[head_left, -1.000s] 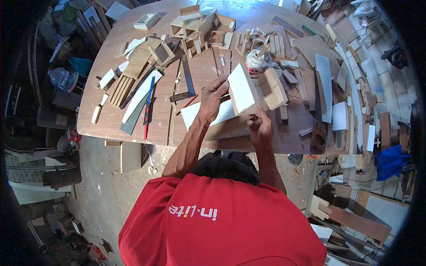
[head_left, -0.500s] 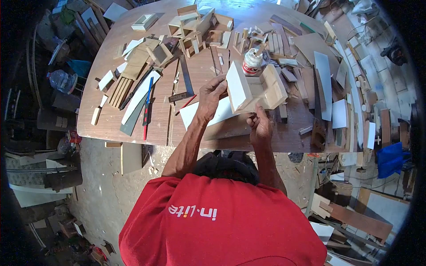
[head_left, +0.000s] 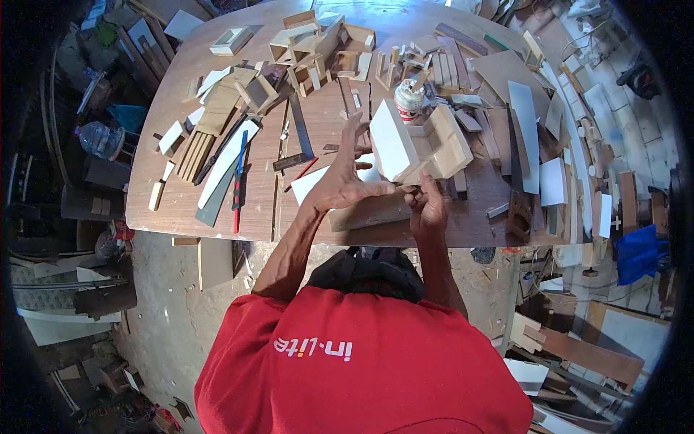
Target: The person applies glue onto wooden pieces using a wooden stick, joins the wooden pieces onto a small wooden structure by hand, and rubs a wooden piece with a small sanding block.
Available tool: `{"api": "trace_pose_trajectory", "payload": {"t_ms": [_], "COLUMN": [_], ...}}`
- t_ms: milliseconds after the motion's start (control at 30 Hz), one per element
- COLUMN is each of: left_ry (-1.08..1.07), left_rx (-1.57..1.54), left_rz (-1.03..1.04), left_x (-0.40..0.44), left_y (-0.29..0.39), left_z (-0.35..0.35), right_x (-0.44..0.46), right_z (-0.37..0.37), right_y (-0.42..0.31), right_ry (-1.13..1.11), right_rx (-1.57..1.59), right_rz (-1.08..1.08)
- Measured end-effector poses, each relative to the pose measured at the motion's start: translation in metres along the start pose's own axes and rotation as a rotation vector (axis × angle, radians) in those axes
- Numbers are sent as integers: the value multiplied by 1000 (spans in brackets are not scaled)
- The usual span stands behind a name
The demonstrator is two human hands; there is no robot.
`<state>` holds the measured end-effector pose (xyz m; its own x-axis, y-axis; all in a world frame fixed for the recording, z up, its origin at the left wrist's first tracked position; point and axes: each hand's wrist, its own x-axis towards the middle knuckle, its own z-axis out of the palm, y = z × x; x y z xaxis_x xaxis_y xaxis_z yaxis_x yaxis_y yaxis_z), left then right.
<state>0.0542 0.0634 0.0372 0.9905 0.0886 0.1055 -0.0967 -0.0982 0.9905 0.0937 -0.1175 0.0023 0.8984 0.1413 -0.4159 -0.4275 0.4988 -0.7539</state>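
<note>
- Left of the left grip, a metal square [head_left: 301,124] and a red pencil [head_left: 303,171] lie on the wooden surface [head_left: 177,213].
- The left grip [head_left: 338,186], fingers spread, thumb reaching toward the box's lower edge; whether it touches is unclear.
- Between the grips, an open-fronted wooden box [head_left: 392,148], raised and tilted, shows a smooth white outer side and bare, pale wood within.
- The right grip [head_left: 431,210] pinches its lower edge. The step appears to be handling or inspection; shifting the left hold calls for a steady right pinch.
- Beyond the right grip, a labelled jar [head_left: 409,103] stands.
</note>
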Motion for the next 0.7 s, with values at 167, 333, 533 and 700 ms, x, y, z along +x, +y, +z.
{"api": "trace_pose_trajectory", "payload": {"t_ms": [167, 333, 533, 700], "left_ry": [52, 52, 16, 14], "left_rx": [72, 122, 182, 247], "left_rz": [102, 125, 149, 197], "left_x": [-2, -1, -1, 2], "left_y": [-1, 2, 1, -4], "left_z": [2, 3, 0, -2], "right_x": [-1, 5, -1, 3], "right_z": [-4, -10, -4, -5], "right_y": [0, 4, -2, 1], "right_ry": [-59, -84, -57, -56], "right_rx": [-46, 34, 2, -3], "right_rz": [-67, -78, -105, -133]}}
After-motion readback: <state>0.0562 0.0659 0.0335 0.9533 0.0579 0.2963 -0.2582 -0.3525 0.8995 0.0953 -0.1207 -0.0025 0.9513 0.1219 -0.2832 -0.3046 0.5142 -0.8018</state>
